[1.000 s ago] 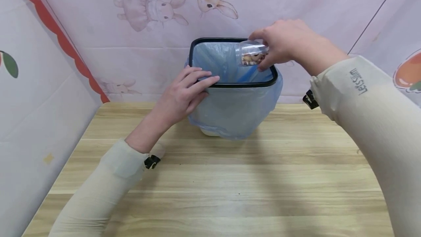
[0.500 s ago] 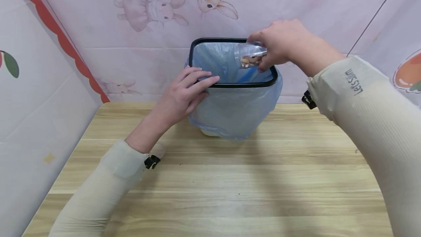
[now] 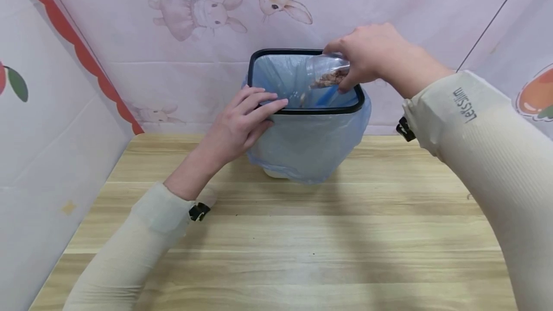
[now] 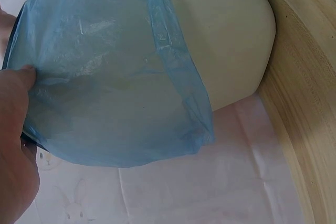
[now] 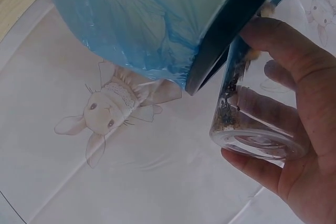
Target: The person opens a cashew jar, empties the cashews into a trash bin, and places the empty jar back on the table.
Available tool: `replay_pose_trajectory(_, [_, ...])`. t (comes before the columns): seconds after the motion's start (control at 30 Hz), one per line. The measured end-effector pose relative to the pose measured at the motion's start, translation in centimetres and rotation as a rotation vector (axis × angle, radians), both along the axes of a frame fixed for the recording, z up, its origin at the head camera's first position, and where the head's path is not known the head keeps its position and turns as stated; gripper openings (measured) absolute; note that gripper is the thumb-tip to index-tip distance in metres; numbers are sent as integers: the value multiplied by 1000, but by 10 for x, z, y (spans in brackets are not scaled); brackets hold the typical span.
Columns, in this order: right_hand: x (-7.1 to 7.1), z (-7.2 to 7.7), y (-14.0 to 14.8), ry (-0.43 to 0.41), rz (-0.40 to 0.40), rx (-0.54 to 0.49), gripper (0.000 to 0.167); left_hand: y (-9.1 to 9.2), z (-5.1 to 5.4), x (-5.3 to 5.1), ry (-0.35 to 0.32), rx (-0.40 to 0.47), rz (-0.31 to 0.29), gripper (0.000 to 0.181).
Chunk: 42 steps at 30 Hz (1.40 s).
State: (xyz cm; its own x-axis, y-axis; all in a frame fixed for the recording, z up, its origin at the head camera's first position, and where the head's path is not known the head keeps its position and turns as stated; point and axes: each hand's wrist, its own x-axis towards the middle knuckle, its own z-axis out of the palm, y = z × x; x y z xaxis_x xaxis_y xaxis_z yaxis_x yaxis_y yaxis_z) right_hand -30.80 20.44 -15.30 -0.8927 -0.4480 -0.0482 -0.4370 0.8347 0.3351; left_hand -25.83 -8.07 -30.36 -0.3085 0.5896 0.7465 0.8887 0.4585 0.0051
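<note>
A trash can (image 3: 272,173) with a black rim (image 3: 319,111) and a blue bag (image 3: 308,143) folded over it stands against the back wall. My left hand (image 3: 235,124) holds its near left rim, fingers over the edge and thumb (image 4: 26,77) pressed on the bag outside. Over the opening my right hand (image 3: 371,56) grips a clear plastic jar (image 3: 324,65), tipped with its mouth toward the can's inside. Brown and tan bits (image 3: 330,79) lie along the jar's lower side, and a few fall from its mouth. Dark crumbs (image 5: 227,114) cling near the jar's base in the right wrist view.
The can stands on a wood-grain table (image 3: 276,244). Behind it rises a pale pink wall covering (image 3: 129,28) with rabbit pictures, and a white panel (image 3: 52,124) closes the left side.
My right hand has tipped the jar further downward, and its contents have slid toward the mouth, with some bits dropping into the can. My left hand has stayed on the rim.
</note>
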Motion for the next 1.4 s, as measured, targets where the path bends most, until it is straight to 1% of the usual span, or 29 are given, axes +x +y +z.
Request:
replay_pose_trajectory(0.23, [0, 2, -2, 22, 17, 5, 89, 0, 0, -1, 2, -3, 4, 47])
replay_pose_trajectory(0.53, [0, 2, -3, 18, 16, 13, 87, 2, -3, -2, 8, -8, 7, 47])
replay_pose_trajectory(0.83, [2, 1, -5, 35, 27, 49, 87, 3, -3, -2, 12, -15, 10, 48])
replay_pose_trajectory(1.07, [1, 3, -8, 15, 40, 86, 88, 4, -3, -2, 16, -3, 2, 47])
replay_pose_trajectory(1.4, [3, 3, -12, 27, 63, 114, 88, 3, -3, -1, 10, 6, 10, 47])
